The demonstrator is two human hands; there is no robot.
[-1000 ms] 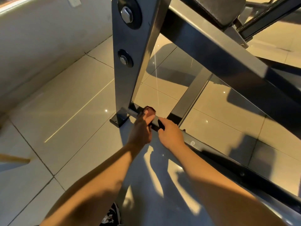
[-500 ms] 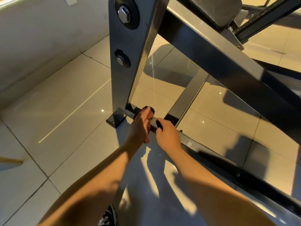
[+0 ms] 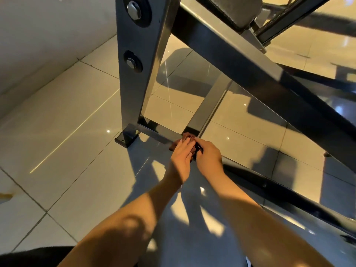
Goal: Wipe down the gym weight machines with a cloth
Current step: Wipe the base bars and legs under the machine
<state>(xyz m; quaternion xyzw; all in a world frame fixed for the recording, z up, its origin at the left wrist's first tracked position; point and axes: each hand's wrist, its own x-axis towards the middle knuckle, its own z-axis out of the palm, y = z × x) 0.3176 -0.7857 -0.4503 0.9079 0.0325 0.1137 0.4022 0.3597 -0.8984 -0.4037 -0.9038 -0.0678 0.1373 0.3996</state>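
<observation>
While left hand (image 3: pixel 181 155) presses brown cloth (image 3: pixel 187 136) on base bar (image 3: pixel 158 132), right hand (image 3: pixel 209 157) pinches it, dark machine upright (image 3: pixel 134 89) beside.

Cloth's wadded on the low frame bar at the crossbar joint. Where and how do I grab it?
Probably take the cloth by its bunched top, coming from above on the near side: it sits wadded on the base bar, and the crossbar blocks the far side.
</observation>
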